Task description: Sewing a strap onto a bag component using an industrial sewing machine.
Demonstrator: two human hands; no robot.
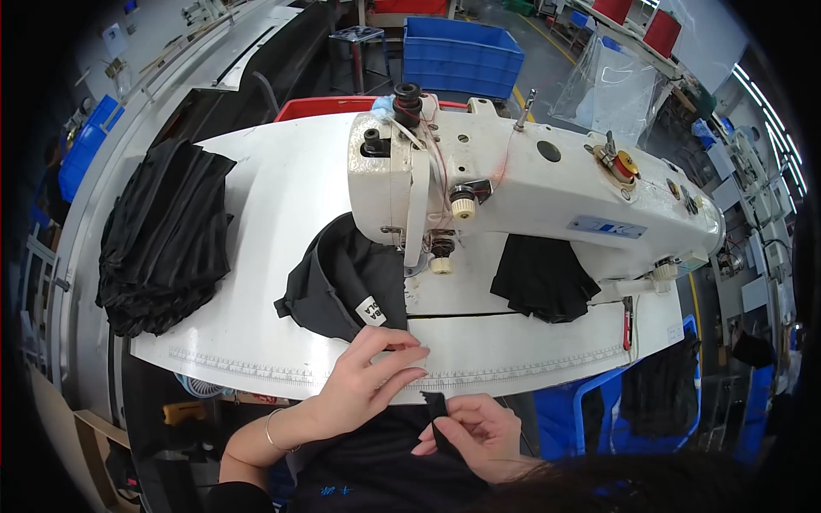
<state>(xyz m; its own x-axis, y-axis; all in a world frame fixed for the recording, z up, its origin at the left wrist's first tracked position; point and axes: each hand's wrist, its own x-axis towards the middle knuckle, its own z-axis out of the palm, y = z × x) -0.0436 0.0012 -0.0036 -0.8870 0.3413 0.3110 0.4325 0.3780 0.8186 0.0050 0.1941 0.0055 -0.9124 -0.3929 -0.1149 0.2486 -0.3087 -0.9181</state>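
My right hand pinches a small black fabric strip with a zigzag-cut end, just off the front edge of the table. Beside it, my left hand is raised over the ruler marking with fingers and thumb apart and nothing visible between them. Behind my left hand lies a curved black fabric piece bearing a white label. Its right side reaches under the needle area of a white sewing machine. A fanned pile of black fabric pieces sits under the machine's arm.
A tall stack of pleated black fabric stands on the left of the white table. Red-handled snips lie near the right edge. Below them hangs a blue bin with dark cloth. A blue crate stands behind.
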